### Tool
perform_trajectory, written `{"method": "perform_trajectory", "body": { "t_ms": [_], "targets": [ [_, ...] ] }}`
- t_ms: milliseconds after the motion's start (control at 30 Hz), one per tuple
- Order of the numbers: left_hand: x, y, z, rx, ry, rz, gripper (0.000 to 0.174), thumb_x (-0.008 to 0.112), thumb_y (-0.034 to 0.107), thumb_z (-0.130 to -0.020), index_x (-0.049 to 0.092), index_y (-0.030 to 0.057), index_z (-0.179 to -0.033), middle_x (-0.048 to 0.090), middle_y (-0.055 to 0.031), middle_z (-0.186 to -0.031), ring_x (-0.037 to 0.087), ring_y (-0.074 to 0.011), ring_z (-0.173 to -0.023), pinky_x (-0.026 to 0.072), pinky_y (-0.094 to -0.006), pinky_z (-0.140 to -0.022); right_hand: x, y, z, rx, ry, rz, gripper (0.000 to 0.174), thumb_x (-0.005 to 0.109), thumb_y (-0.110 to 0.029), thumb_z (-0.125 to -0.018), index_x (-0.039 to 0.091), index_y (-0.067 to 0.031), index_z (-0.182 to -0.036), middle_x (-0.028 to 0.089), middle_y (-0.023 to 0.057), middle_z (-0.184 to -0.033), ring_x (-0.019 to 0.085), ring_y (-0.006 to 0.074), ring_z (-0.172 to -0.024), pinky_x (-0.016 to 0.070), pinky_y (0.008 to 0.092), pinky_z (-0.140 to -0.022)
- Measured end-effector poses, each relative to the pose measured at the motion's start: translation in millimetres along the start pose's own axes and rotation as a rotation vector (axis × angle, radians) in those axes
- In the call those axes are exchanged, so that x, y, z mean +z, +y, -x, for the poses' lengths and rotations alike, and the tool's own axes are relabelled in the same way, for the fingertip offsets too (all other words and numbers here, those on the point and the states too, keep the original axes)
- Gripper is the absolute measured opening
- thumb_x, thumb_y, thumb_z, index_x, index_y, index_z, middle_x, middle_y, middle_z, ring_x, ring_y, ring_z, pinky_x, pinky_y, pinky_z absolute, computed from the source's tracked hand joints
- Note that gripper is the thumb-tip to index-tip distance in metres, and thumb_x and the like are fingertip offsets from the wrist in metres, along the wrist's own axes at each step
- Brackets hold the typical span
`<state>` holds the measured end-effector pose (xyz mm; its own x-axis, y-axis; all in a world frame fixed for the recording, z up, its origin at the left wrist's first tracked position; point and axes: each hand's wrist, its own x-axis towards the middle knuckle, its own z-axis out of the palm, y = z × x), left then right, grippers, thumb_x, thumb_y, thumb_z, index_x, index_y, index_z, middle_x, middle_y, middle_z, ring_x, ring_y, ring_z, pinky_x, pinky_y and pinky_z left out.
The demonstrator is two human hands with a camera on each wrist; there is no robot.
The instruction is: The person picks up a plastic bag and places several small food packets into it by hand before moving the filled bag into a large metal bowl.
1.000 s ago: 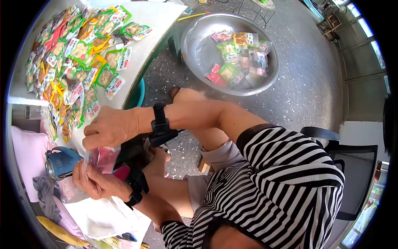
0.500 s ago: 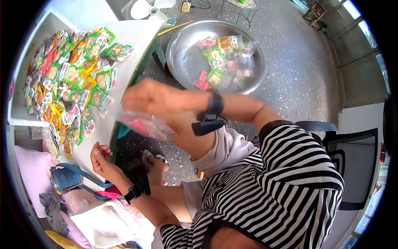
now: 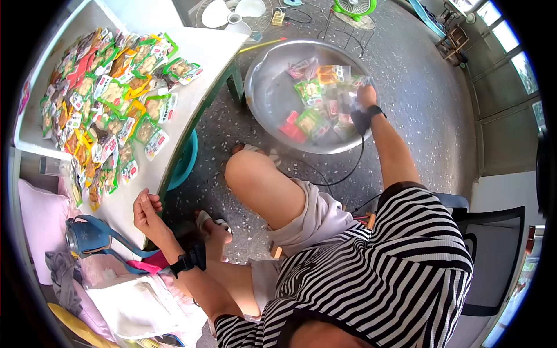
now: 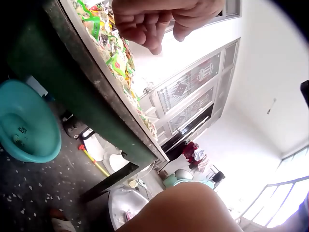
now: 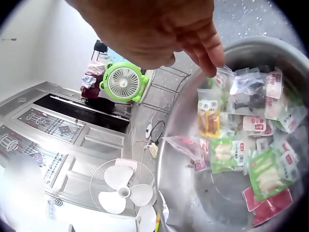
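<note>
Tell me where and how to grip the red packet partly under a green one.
Best pinched, I think, by the exposed edge of the red packet, coming from the table side of the basin: that part lies uncovered, while a green-edged packet overlaps its other side.

- Food packets [image 3: 110, 95] heaped on the tabletop [image 3: 210, 46], left.
- Basin [image 3: 270, 98] on the floor [image 3: 418, 81], right of the tabletop; bagged packets [image 3: 313, 120] in it.
- Fan [image 3: 355, 7] on a stand [image 3: 361, 24] behind the basin.

Pale-topped desk [image 3: 212, 49] here, green down the side. Big messy heap of colourful packets [image 3: 113, 119] on it, some overlapping.
</note>
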<state>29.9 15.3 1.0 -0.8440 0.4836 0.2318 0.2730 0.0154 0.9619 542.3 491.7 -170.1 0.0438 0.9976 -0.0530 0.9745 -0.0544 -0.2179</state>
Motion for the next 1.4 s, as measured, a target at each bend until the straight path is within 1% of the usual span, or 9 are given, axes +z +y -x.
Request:
{"method": "perform_trajectory", "body": {
  "t_ms": [67, 133, 233, 533, 733, 867, 967, 1100, 1400],
  "targets": [
    [1, -1, 0, 0.002, -0.005, -0.001, 0.027, 0.055, 0.024, -0.096, 0.067, 0.0011, -0.102, 0.06, -0.0009, -0.075, 0.05, -0.0055, -0.065, 0.0399, -0.0193, -0.059, 12, -10, 25, -0.414, 0.052, 0.447, 0.028, 0.061, -0.024, -0.083, 0.069, 0.0008, -0.074, 0.069, 0.0183, -0.08, 0.07, 0.0264, -0.071, 0.0569, 0.0355, -0.059],
    [0, 2, -1, 0.006, -0.012, 0.0, 0.027, 0.055, 0.024, -0.096, 0.067, 0.0009, -0.102, 0.061, -0.0009, -0.075, 0.05, -0.0056, -0.064, 0.0398, -0.0193, -0.059, 36, -21, 35, -0.304, -0.114, -0.406, 0.027, 0.054, -0.02, -0.088, 0.066, 0.0029, -0.081, 0.068, 0.0132, -0.071, 0.068, 0.0216, -0.058, 0.0544, 0.0321, -0.049],
    [-5, 13, 2, -0.001, -0.005, 0.006, 0.027, 0.056, 0.024, -0.095, 0.067, 0.0004, -0.102, 0.061, -0.001, -0.074, 0.05, -0.0058, -0.064, 0.0398, -0.0193, -0.059, -11, -104, 88, -0.237, -0.461, -0.874, 0.028, 0.051, -0.02, -0.092, 0.064, 0.0043, -0.09, 0.068, 0.0111, -0.075, 0.066, 0.0164, -0.058, 0.0529, 0.0292, -0.048],
    [-83, 68, 44, 0.072, 0.138, -0.009, 0.019, 0.06, 0.014, -0.093, 0.067, -0.0015, -0.102, 0.064, -0.0029, -0.077, 0.053, -0.0073, -0.065, 0.0423, -0.0203, -0.06, -209, -319, 272, -1.014, -0.854, -1.079, 0.028, 0.054, -0.022, -0.097, 0.062, -0.0011, -0.114, 0.068, 0.0051, -0.086, 0.062, 0.008, -0.07, 0.0495, 0.0208, -0.065],
    [-180, 28, 100, 0.096, 0.566, -0.29, 0.018, 0.059, 0.006, -0.089, 0.067, -0.0008, -0.103, 0.066, -0.0051, -0.082, 0.056, -0.0097, -0.068, 0.044, -0.0222, -0.061, -252, -395, 360, -1.366, -1.043, -1.224, 0.025, 0.054, -0.02, -0.097, 0.065, -0.0021, -0.11, 0.068, 0.0043, -0.079, 0.059, 0.0058, -0.063, 0.048, 0.0188, -0.059],
    [-247, 22, 128, 0.0, 0.76, -1.119, 0.024, 0.062, 0.008, -0.083, 0.069, 0.0056, -0.106, 0.065, -0.0115, -0.092, 0.061, -0.0282, -0.075, 0.0495, -0.0347, -0.07, -235, -432, 391, -1.423, -1.191, -1.2, 0.023, 0.053, -0.018, -0.097, 0.065, -0.0015, -0.108, 0.067, 0.0044, -0.079, 0.059, 0.0061, -0.062, 0.0477, 0.019, -0.057],
    [-288, -8, 132, -0.063, 0.627, -1.565, 0.024, 0.063, 0.014, -0.08, 0.071, 0.0057, -0.101, 0.062, -0.0145, -0.093, 0.058, -0.0337, -0.087, 0.0481, -0.0428, -0.077, -201, -453, 403, -1.455, -1.267, -1.123, 0.023, 0.053, -0.019, -0.097, 0.064, -0.0011, -0.107, 0.067, 0.0049, -0.079, 0.059, 0.0065, -0.062, 0.0476, 0.0193, -0.056],
    [-319, -39, 130, -0.348, 0.495, -1.52, 0.016, 0.057, 0.014, -0.077, 0.071, 0.0077, -0.079, 0.065, -0.0147, -0.088, 0.061, -0.0363, -0.086, 0.0466, -0.0493, -0.077, -151, -470, 405, -1.359, -1.349, -1.031, 0.024, 0.053, -0.021, -0.097, 0.063, -0.0009, -0.107, 0.067, 0.0054, -0.079, 0.06, 0.0074, -0.061, 0.0485, 0.0196, -0.055],
    [-259, 36, 114, 0.139, 0.809, -1.514, 0.016, 0.059, 0.002, -0.071, 0.07, 0.0046, -0.083, 0.065, -0.0073, -0.088, 0.058, -0.0301, -0.082, 0.0425, -0.0417, -0.076, -81, -486, 383, -1.238, -1.383, -0.835, 0.031, 0.055, -0.029, -0.095, 0.063, -0.0014, -0.105, 0.066, 0.006, -0.078, 0.06, 0.0093, -0.061, 0.0486, 0.0208, -0.055]
  ]
}}
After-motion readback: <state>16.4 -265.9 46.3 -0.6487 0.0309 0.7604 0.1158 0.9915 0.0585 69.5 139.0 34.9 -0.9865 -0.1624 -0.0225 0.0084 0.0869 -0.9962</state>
